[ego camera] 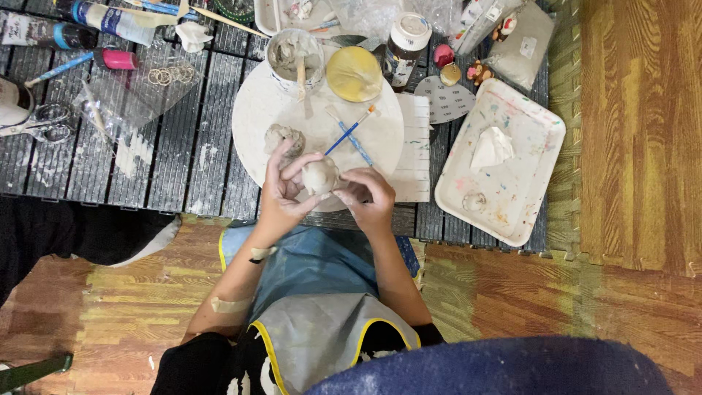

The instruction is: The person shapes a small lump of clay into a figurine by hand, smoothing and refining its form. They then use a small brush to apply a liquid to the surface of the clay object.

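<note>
Head view, looking down. Both hands meet over the 6 o'clock edge of a round white board [322,117] on a dark slatted surface [183,146]. Left hand [281,194]: grip clamped on a pale grey clay lump [319,175], fingers curled round its left side, thumb across the front. Right hand [369,194]: fingertips pressed against the lump at its 3 to 4 o'clock side, grip together on the clay. Lump held just above the board edge; cannot tell if it touches the board. A second clay piece [283,137], same colour, lies on the board at 10 o'clock from the lump, just beside the left fingers. Two thin brushes [352,132], blue-handled, lie crossed on the board at 1 o'clock from the lump. At the board's 12 o'clock edge: a cup [295,57] smeared with grey slip, a stick standing in it; a yellow lid [354,73] just beside it at its 3 o'clock; a jar [404,45] with white cap further right. White tray [501,161], paint-flecked, at 3 o'clock from the board, near it but apart; a crumpled tissue [490,148] lies in it. Scissors [44,123] at far 9 o'clock, well apart from the hands. Loose rings [167,75] and tubes [88,22] toward 10 to 11 o'clock. The person wears a blue-grey apron [322,307] with yellow trim; grey smears on the left forearm
</note>
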